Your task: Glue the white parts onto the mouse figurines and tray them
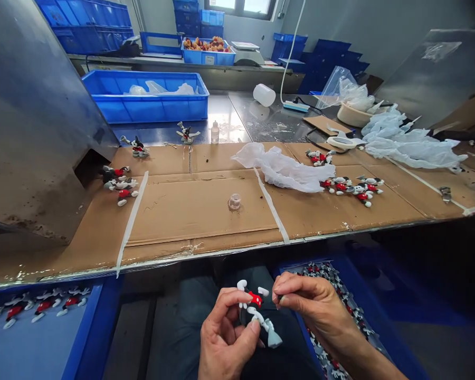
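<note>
My left hand (227, 332) is closed around a small toy figurine (255, 300) with red shorts, white shoes and a grey cone-shaped piece. The figurine is tilted, low in front of my lap, below the bench edge. Just to its right, my right hand (311, 298) pinches with thumb and forefinger. A tiny dark bit seems to show at the fingertips, too small to name. The two hands are apart. On the bench beyond stands a small clear jar (234, 201), with a dropper bottle (215, 132) farther back.
Blue bins hold figurines at lower left (97, 316) and lower right. Cardboard (198, 211) covers the bench, its front edge above my hands. More figurines (352, 189) lie beside a white plastic bag (285, 169). A blue crate (150, 108) stands at the back left.
</note>
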A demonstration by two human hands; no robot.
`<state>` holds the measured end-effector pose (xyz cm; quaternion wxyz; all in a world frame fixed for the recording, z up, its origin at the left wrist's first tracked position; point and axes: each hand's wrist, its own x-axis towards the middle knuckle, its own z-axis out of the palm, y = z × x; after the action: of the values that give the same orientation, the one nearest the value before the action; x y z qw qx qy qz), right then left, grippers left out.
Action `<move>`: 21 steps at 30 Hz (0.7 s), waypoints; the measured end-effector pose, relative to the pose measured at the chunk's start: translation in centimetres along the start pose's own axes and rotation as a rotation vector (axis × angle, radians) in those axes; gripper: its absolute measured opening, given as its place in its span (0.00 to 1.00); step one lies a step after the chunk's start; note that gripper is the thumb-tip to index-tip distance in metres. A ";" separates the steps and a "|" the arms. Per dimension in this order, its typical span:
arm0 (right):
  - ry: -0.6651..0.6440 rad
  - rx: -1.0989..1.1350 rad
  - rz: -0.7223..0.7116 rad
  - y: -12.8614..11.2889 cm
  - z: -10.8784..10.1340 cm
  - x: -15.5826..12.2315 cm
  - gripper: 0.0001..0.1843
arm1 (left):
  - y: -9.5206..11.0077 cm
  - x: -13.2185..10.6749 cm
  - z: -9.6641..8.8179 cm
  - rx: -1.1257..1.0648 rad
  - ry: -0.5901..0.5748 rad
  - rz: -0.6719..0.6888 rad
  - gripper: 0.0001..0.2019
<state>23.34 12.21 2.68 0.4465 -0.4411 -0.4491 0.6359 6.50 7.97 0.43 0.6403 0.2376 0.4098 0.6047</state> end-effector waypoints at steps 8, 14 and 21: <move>-0.131 -0.268 -0.221 -0.2 0.1 -0.3 0.03 | 0.1 -0.2 -0.2 0.063 -0.161 -0.167 0.09; -0.211 -0.360 -0.257 -0.5 0.3 -0.3 0.03 | 0.4 -0.3 -0.5 0.158 -0.219 -0.227 0.11; -0.262 -0.370 -0.281 -0.6 0.2 0.0 0.04 | 1.0 -0.5 -0.3 0.168 -0.179 -0.191 0.10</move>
<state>23.22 12.32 3.34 0.3801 -0.3625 -0.6686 0.5264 5.68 7.55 1.19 0.7068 0.3031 0.4209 0.4810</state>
